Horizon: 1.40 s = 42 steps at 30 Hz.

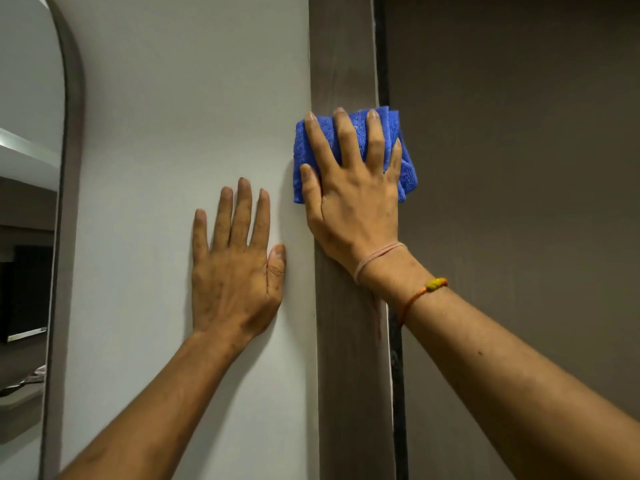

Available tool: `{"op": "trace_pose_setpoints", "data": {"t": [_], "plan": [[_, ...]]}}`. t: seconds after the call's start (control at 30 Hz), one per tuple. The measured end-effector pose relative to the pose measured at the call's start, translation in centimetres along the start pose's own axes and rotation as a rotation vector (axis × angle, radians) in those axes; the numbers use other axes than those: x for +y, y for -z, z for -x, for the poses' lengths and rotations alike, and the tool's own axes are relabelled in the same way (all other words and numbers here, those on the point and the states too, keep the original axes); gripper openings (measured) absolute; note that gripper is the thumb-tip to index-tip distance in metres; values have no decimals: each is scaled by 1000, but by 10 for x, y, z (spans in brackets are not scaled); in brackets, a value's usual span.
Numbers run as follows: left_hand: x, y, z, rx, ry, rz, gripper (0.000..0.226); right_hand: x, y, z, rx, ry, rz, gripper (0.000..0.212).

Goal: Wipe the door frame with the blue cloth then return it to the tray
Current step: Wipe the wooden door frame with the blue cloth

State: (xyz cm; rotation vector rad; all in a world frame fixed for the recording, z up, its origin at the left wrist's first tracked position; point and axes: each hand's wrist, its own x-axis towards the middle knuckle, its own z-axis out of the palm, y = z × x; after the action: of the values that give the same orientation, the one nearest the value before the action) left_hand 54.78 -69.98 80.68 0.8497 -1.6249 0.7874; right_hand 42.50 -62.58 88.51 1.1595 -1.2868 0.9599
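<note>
A folded blue cloth (408, 168) lies flat against the brown wooden door frame (343, 57), which runs vertically through the middle of the view. My right hand (353, 188) presses the cloth onto the frame with fingers spread over it. My left hand (235, 265) rests flat on the white wall (190, 98) just left of the frame, fingers apart, holding nothing. No tray is in view.
The brown door (519, 168) fills the right side, with a dark gap (381, 46) between it and the frame. A tall arched mirror (31, 202) with a grey rim hangs on the wall at far left.
</note>
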Motion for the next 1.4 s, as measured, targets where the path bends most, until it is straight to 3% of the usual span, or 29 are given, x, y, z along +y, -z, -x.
{"op": "trace_pose_setpoints", "data": {"t": [0.2,0.47,0.7,0.9,1.13,1.4], "plan": [[-1,-1,1,13,-12,9,66,4,-1,86,-28,70,-17,56],[-1,0,-1,3,-1,-15,65,1,-2,-7,15,-7,10,54],[-1,0,0,2,-11,3,65,8,3,85,-77,110,-5,57],[-2,-2,-1,14,-18,-4,65,2,5,-9,-20,-10,-12,55],[1,0,0,16,-41,26,64,-1,0,75,-50,61,32,57],[0,-1,0,30,-51,25,64,1,2,-7,-9,11,18,56]]}}
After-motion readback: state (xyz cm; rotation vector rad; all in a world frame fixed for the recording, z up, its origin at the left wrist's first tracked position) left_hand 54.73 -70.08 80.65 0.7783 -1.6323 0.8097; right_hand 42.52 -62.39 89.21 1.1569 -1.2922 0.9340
